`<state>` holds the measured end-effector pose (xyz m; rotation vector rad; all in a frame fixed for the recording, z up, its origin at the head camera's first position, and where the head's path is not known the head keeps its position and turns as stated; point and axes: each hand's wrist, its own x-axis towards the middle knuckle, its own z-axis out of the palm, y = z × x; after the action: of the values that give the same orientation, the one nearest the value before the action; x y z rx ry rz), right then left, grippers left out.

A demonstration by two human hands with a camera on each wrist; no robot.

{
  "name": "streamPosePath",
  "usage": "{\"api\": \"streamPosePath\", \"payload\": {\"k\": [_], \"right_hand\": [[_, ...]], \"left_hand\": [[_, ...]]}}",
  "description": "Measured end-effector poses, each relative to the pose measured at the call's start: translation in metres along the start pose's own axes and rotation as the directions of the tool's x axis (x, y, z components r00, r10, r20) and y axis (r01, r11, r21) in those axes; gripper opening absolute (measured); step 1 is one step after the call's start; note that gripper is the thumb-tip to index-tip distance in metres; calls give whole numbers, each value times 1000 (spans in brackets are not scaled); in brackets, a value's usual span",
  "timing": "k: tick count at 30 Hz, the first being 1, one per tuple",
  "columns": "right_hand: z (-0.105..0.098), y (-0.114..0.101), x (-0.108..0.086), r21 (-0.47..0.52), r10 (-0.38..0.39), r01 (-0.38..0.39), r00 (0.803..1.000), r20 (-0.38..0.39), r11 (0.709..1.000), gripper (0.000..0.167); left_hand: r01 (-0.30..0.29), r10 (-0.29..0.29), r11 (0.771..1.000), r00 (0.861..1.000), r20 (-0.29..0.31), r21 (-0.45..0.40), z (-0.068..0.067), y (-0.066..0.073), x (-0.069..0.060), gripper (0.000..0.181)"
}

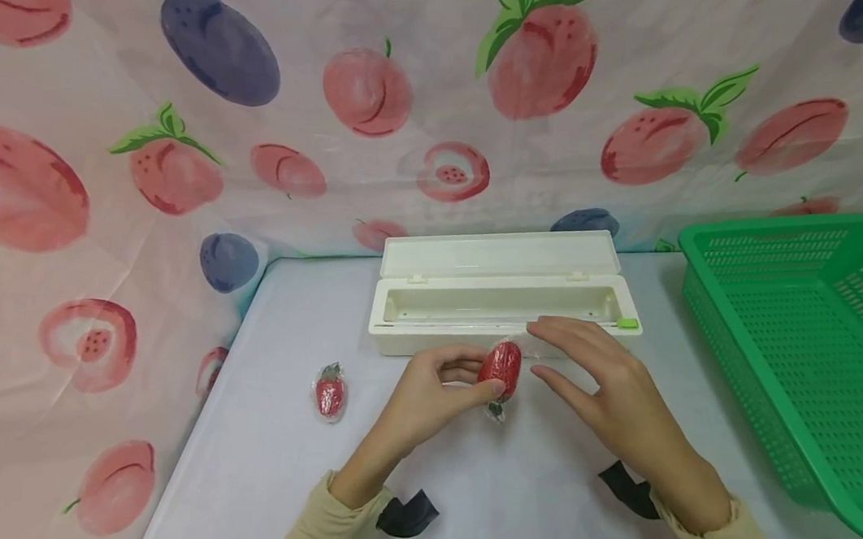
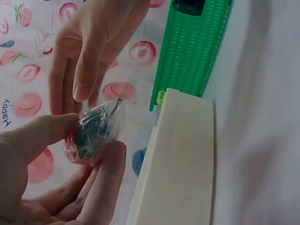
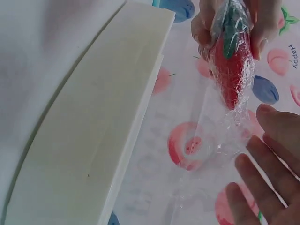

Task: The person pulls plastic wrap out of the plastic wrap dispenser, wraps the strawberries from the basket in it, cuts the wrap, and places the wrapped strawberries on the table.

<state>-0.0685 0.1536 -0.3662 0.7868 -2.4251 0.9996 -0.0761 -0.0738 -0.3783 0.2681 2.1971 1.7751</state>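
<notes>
In my left hand point(image 1: 432, 396), a red strawberry point(image 1: 502, 369) with green leaves is pinched between thumb and fingers. Clear cling film point(image 3: 234, 61) covers it, crinkled over the fruit and leaves. A loose length of the film trails off the strawberry's tip in the right wrist view. My right hand point(image 1: 615, 393) hovers just right of the strawberry, fingers spread and fairly straight, gripping nothing; whether a fingertip touches the film, I cannot tell. Right behind both hands stands a white cling film dispenser point(image 1: 503, 294), its lid raised. A green slider point(image 1: 627, 323) sits at its right end.
A second wrapped strawberry point(image 1: 330, 393) lies on the white table point(image 1: 267, 464) to the left. The green plastic basket point(image 1: 747, 400) takes up the right side. A fruit-print cloth point(image 1: 415, 24) hangs behind the table and along its left edge.
</notes>
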Motion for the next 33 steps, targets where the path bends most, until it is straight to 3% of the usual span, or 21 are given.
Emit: {"api": "streamPosePath", "payload": {"k": [4, 7, 10, 12, 14, 18, 22, 27, 33], "right_hand": [[0, -1, 1, -48, -111, 110, 994, -15, 993, 52], [1, 1, 2, -101, -160, 161, 987, 20, 982, 44], [3, 5, 1, -140, -183, 187, 982, 46, 972, 54], [4, 8, 0, -160, -187, 192, 981, 45, 968, 50], [5, 10, -1, -161, -201, 202, 979, 24, 966, 38], [10, 16, -2, -175, -227, 217, 973, -39, 960, 46], [15, 19, -4, -140, -182, 167, 978, -98, 976, 26], [19, 19, -4, -7, -83, 83, 986, -144, 997, 48], [25, 16, -6, 149, 74, -61, 994, -85, 987, 41]], "left_hand": [[21, -21, 999, 1000, -5, -35, 1, -1, 1, 40], [34, -34, 997, 999, 10, -68, 1, -1, 1, 40], [42, -38, 994, 999, 37, -100, 2, -1, 0, 39], [48, -41, 992, 997, 62, -117, 2, -1, 0, 38], [62, -52, 990, 995, 86, -125, 3, 1, -1, 37], [76, -59, 988, 991, 123, -134, 4, 2, -2, 35], [59, -35, 986, 987, 154, -158, 4, 4, -3, 35], [29, 3, 985, 984, 179, -172, 5, 5, -3, 38], [15, 17, 978, 988, 151, -206, 7, 3, -3, 41]]}}
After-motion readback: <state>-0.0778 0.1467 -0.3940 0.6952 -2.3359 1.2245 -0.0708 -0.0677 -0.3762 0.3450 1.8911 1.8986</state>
